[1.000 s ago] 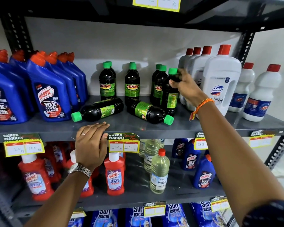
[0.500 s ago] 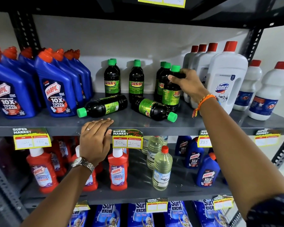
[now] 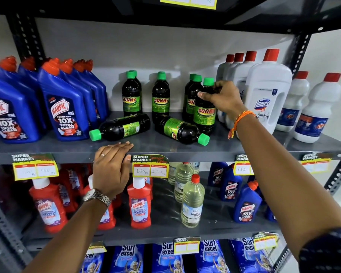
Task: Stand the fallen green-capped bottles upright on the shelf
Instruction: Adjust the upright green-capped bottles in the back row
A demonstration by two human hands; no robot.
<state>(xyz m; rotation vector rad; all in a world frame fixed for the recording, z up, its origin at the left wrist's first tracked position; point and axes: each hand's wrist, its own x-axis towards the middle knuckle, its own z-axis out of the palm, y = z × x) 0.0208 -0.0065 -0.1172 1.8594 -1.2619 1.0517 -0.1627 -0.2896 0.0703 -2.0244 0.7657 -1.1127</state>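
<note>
Two dark green-capped bottles lie on their sides on the grey shelf (image 3: 234, 148): one (image 3: 124, 127) with its cap pointing left, the other (image 3: 180, 130) with its cap pointing right and forward. Several more stand upright behind them. My right hand (image 3: 220, 99) is closed around the shoulder of the front upright bottle (image 3: 204, 115) in the right-hand row, which stands on the shelf. My left hand (image 3: 111, 168) lies flat over the shelf's front edge, below the left fallen bottle, holding nothing.
Blue Harpic bottles (image 3: 64, 113) crowd the shelf's left side. White Domex bottles (image 3: 268, 95) stand to the right, close behind my right hand. Price tags (image 3: 150, 166) hang on the shelf edge. Lower shelves hold red cleaners, clear bottles and detergent packs.
My right hand has slid down from the bottle's neck to its shoulder, and the label now faces forward. The left hand stays on the shelf edge. The view has shifted slightly.
</note>
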